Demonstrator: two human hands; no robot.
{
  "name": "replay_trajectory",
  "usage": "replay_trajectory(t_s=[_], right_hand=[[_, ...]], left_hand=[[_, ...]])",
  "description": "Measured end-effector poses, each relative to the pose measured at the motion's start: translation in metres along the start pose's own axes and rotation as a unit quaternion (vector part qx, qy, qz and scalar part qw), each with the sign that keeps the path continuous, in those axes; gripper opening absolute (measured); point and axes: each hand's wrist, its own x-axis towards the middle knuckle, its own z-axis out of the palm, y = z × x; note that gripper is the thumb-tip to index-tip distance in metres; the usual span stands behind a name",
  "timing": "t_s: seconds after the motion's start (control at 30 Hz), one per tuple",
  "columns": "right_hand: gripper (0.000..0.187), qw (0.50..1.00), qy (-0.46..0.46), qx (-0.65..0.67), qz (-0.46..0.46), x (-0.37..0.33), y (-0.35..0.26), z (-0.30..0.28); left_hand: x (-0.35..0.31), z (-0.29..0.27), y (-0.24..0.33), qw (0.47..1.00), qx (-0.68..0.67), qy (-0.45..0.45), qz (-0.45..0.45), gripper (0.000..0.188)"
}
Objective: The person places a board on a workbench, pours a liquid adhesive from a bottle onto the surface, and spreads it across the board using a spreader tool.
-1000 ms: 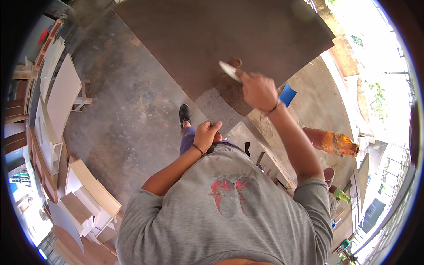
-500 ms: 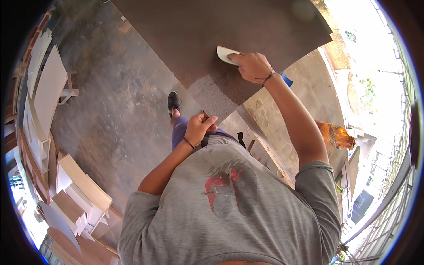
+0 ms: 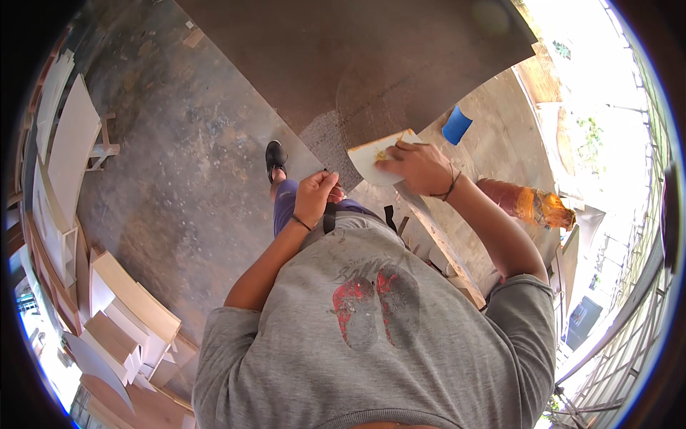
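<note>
A large brown sheet (image 3: 343, 50) stretches away in front of me. At its near left corner, the fingertips of my left hand (image 3: 313, 199) are pinched on the edge. A greyish, rough-textured patch (image 3: 323, 139) covers the sheet near that corner. My right hand (image 3: 423, 169) grips a flat white spreader (image 3: 368, 161) with a rounded side and yellowish smears along its straight edge. The spreader is over the sheet's near right edge, and whether it touches the surface I cannot tell. A faint curved mark runs across the sheet beyond it.
A blue curved piece (image 3: 456, 126) lies right of the sheet. A reddish-orange wrapped bundle (image 3: 525, 202) is beside my right forearm. Pale boards and panels (image 3: 75, 143) stand along the left, over a stained floor (image 3: 171, 157). A bright barred fence (image 3: 636, 286) bounds the right.
My right hand has drawn the spreader back toward me from the sheet's middle to its near right edge, turning it. My left hand has stayed pinched at the corner.
</note>
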Motion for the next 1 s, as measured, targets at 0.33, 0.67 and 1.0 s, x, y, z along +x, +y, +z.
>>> replay_trajectory(t_s=[0.33, 0.67, 1.0], right_hand=[[0.038, 0.996, 0.017, 0.043, 0.073, 0.002, -0.022, -0.070], [0.047, 0.981, 0.085, -0.031, 0.173, 0.095, -0.058, -0.007], [0.037, 0.933, 0.116, 0.063, 0.334, 0.127, 0.004, -0.024]], left_hand=[[-0.001, 0.003, -0.001, 0.998, 0.034, 0.017, 0.046, 0.025], [-0.002, 0.006, -0.006, 0.997, 0.044, 0.027, 0.065, 0.029], [0.002, 0.014, 0.001, 0.995, 0.077, -0.036, 0.055, 0.030]])
